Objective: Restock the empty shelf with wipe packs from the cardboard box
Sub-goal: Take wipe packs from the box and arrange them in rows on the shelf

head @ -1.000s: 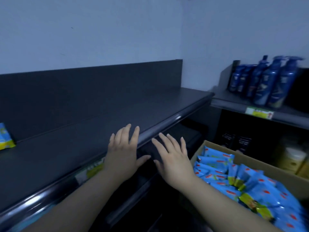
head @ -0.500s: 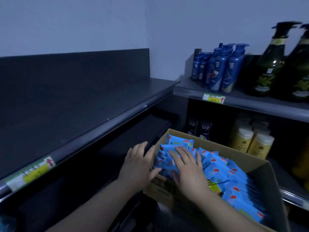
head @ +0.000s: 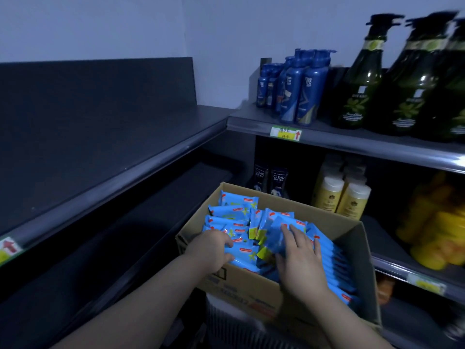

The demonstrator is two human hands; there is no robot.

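my left hand (head: pixel 211 248) curls round a wipe pack (head: pixel 242 256) at the near-left corner of the cardboard box (head: pixel 251 288). my right hand (head: pixel 299 258) lies on the other wipe packs (head: pixel 236 211), fingers fairly straight. the empty shelf (head: pixel 88 147) stands left of the box.

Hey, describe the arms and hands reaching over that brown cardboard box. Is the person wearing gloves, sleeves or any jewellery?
The left forearm and right forearm are bare down to the picture's bottom edge, with no sleeve in view. The left hand and right hand wear no gloves, and no ring, watch or wristband shows. The light is dim, so fine marks cannot be told.
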